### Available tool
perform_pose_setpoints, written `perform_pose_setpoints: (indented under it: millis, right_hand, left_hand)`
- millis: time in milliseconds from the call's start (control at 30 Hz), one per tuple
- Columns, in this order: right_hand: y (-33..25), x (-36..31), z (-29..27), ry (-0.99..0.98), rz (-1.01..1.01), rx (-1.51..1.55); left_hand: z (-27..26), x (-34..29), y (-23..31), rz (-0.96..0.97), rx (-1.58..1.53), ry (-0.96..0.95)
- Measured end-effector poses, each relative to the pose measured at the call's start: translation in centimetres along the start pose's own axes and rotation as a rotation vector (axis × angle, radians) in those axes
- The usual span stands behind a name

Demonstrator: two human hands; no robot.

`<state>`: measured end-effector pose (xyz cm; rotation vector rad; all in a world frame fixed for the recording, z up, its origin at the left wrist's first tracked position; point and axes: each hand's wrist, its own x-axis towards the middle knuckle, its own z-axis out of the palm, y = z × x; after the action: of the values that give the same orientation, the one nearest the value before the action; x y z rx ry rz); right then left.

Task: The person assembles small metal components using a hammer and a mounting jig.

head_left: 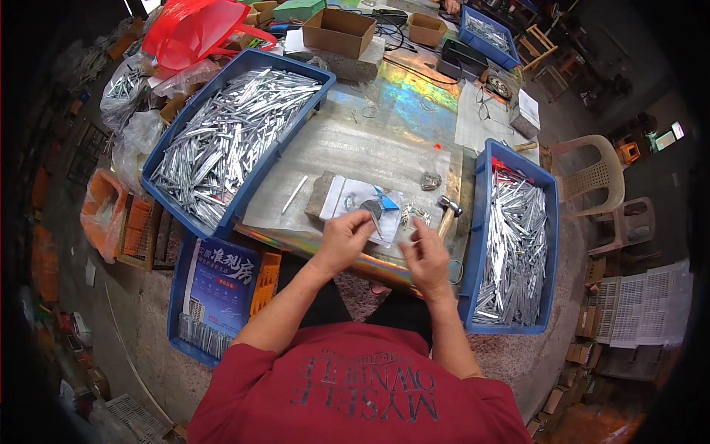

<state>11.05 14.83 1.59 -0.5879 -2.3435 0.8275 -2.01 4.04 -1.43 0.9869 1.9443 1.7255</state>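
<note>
My left hand point(343, 240) is closed in a pinch on a slim metal piece point(376, 224), held over a white sheet point(337, 198) on a stone block point(319, 194). A round dark spot and a small blue scrap point(384, 197) lie on the sheet beside my fingertips. To the right, my right hand point(429, 259) hovers with bent fingers, the thumb apart from them, and nothing shows between. Just beyond it is a small pile of shiny metal parts point(416, 215). A hammer point(447, 214) with a wooden handle lies by that pile.
Blue bins of metal strips flank me, one at the left point(310, 74) and one at the right point(549, 244). A lone strip point(294, 194) lies on the table point(310, 148). Farther back stand an open cardboard box point(339, 32) and a red bag point(194, 33). A plastic chair point(595, 174) is at right.
</note>
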Motion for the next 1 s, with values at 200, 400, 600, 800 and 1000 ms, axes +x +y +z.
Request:
perform_pose_setpoints:
  millis: [200,400,600,800,1000]
  right_hand:
    - [-1.5,-0.2,1.9,-0.025,-0.306,0.131]
    - [-1.8,-0.6,2.2,0.053,-0.323,0.098]
    - [-2.3,-0.9,2.0,0.059,-0.111,0.193]
    - [-2.5,-0.8,1.9,-0.047,0.45,0.867]
    - [-3.6,-0.1,1.9,-0.15,0.491,0.988]
  left_hand:
    - [0.8,-2.0,1.8,0.052,0.076,-0.172]
    - [0.8,-2.6,0.4,0.255,0.219,-0.117]
    - [0.3,-2.8,0.2,0.386,0.294,-0.068]
    - [-0.7,-2.8,0.7,0.529,0.333,-0.044]
    - [-3.4,-2.1,0.3,0.514,0.482,0.042]
